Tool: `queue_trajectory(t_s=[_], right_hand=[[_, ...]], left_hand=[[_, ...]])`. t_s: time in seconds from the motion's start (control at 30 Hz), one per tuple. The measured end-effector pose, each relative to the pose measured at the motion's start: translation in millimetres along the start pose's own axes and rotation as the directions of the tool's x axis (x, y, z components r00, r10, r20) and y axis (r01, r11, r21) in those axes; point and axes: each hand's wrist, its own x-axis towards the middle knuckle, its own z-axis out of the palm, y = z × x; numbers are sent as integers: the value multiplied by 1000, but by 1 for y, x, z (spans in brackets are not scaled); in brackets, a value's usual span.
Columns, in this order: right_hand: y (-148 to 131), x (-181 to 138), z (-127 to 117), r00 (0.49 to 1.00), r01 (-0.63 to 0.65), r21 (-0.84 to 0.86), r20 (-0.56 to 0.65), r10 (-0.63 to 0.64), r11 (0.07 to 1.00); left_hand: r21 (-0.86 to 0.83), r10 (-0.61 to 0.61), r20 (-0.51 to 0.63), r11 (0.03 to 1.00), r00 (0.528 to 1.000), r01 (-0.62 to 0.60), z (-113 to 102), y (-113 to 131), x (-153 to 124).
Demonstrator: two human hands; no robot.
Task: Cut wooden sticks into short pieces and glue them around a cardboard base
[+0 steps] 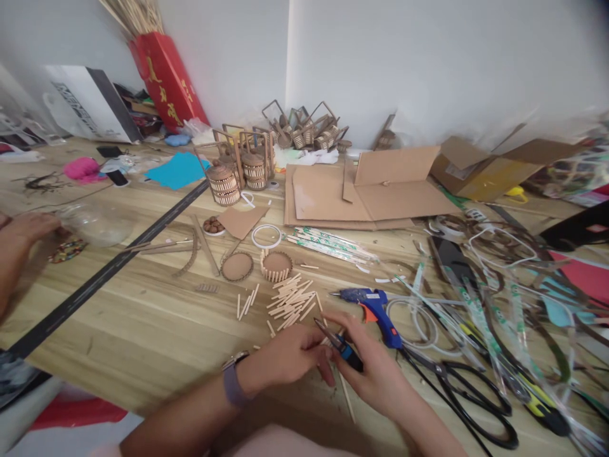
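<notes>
While the right hand [373, 363] grips blue-handled pliers [351, 357] in the head view, the left hand [290, 355] meets it near the tips, fingers curled; whatever they pinch, I can't make out. Just beyond the hands, cut sticks [291, 301] lie in a loose heap, and past them sits a round cardboard base [278, 261], pegged along its near and left edges, far side seemingly bare: part-done, I'd judge. Farther off, handled baskets [223, 184] look complete.
</notes>
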Motion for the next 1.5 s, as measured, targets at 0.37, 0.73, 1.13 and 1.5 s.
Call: queue_trajectory(t_s=[0.37, 0.73, 1.13, 1.5], right_hand=[[4, -1, 26, 965, -27, -166, -261, -18, 986], [9, 0, 30, 955, -95, -202, -296, 31, 975], [6, 0, -13, 969, -245, 3, -38, 245, 970], [-2, -11, -48, 848, -456, 105, 354, 395, 884]], left_hand=[[-641, -147, -219, 767, 965, -28, 8, -8, 12], [-655, -78, -237, 749, 968, -100, 20, -10, 11], [-247, -23, -261, 968, 965, -44, 1, 6, 0], [-151, 19, -152, 988, 988, -43, -2, 3, -2]])
